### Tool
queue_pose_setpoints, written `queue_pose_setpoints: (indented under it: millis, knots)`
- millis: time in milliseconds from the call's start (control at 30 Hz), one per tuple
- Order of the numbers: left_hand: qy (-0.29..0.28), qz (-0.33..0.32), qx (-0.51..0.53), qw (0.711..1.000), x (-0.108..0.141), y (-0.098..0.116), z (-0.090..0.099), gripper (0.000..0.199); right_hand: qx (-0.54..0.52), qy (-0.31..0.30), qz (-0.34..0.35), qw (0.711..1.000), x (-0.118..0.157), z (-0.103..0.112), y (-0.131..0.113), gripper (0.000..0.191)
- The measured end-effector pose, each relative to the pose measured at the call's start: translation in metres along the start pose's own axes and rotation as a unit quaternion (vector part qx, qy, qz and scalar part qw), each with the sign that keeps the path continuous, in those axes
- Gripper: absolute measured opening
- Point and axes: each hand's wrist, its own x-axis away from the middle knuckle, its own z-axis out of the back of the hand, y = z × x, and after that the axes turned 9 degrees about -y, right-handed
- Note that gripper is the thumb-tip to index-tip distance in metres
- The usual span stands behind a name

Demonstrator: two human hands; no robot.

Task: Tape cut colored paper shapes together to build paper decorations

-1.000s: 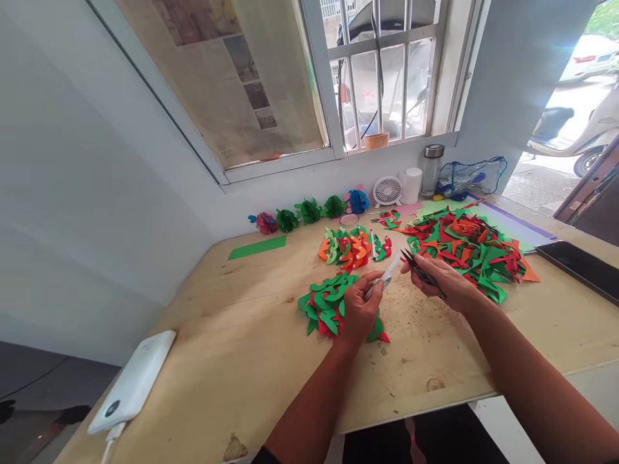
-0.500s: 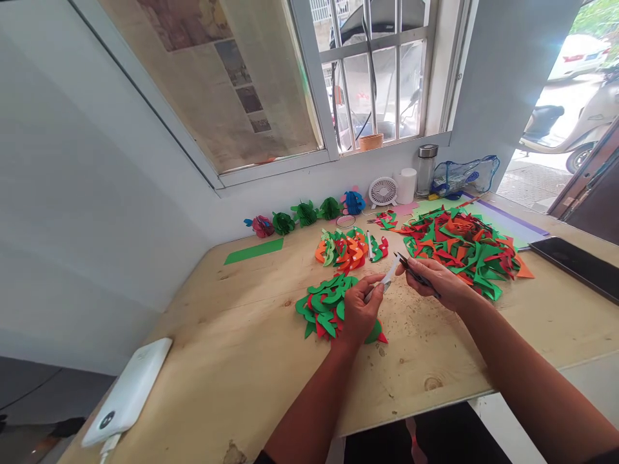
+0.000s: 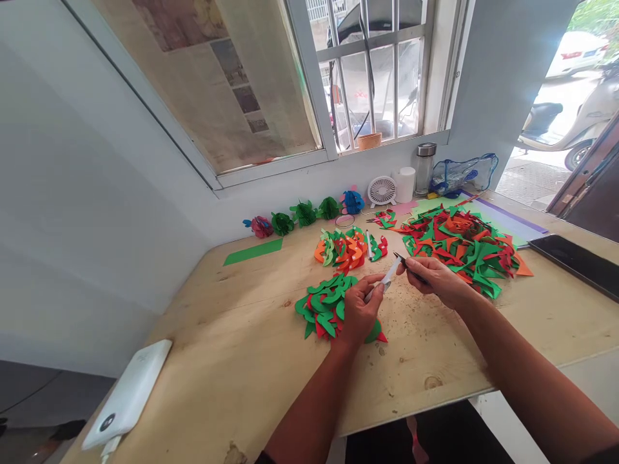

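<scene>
My left hand is closed on a thin white strip that points up and to the right. A dark, narrow tool, perhaps small scissors, sits in my right hand, its tip touching or very near the strip's upper end. Beside and partly behind my left hand lies a pile of curved green and red pieces. Behind it are orange, green and red pieces with white spots. A large heap of red, green and orange scraps lies beyond my right hand.
On the wooden table are a white power bank at left and a black phone at right. Along the wall stand folded paper figures, a small fan, a white cylinder and a glass bottle.
The dark tool in my right hand has shifted slightly, and less of its rear end shows. My left hand keeps its hold on the strip.
</scene>
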Motion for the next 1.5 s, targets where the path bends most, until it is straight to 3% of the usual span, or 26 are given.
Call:
queue_pose_setpoints:
  millis: [233, 433, 733, 1500]
  knots:
    - [0.013, 0.01, 0.033, 0.999, 0.0, 0.003, 0.0, 0.035, 0.013, 0.036, 0.007, 0.999, 0.0, -0.003, -0.003, 0.045]
    - [0.039, 0.005, 0.05, 0.998, 0.001, 0.009, 0.001, 0.035, 0.043, 0.002, 0.002, 0.999, 0.0, -0.001, -0.001, 0.043]
    - [0.024, 0.015, 0.059, 0.998, 0.001, 0.008, 0.0, 0.038, 0.059, -0.023, 0.011, 0.998, -0.001, -0.001, 0.003, 0.041]
    - [0.004, 0.041, 0.031, 0.999, 0.001, 0.008, -0.001, 0.036, 0.089, -0.005, 0.03, 0.996, 0.002, -0.005, -0.007, 0.043]
